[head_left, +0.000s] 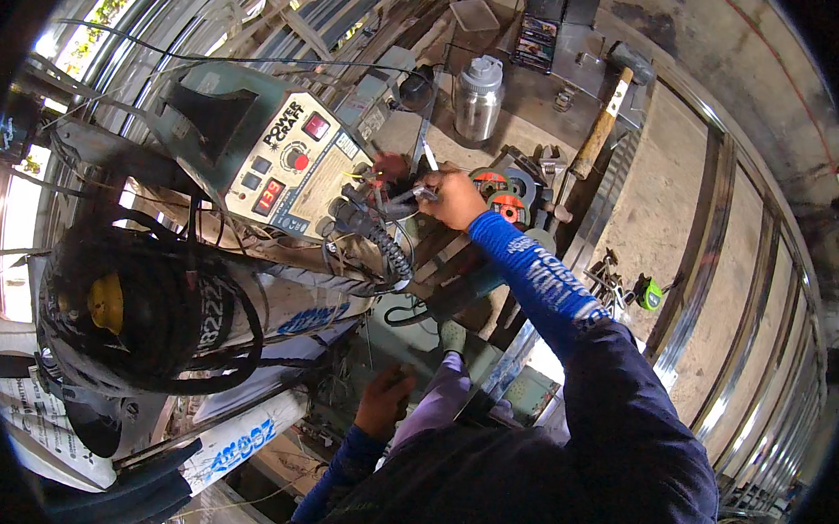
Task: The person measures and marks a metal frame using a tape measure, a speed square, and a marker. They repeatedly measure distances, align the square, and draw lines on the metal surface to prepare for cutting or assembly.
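My right hand (456,199), in a blue printed sleeve, is stretched out over the bench beside a welding machine (297,161). Its fingers are closed at a small greyish piece that I cannot make out. A slim white stick-like thing (430,156) points up next to these fingers. Black cables (378,236) plug into the front of the machine, left of the hand. Just right of the hand lie several grinding discs (510,208) with orange labels. Low down near my leg hangs my left hand (381,407), in shadow; its fingers are too dark to read.
A steel bottle (478,99) stands at the back, with a wooden-handled hammer (602,125) to its right. A large cylinder (218,313) wrapped in black hose lies at left. Metal frames (722,278) fill the right side, near a green tape measure (647,293).
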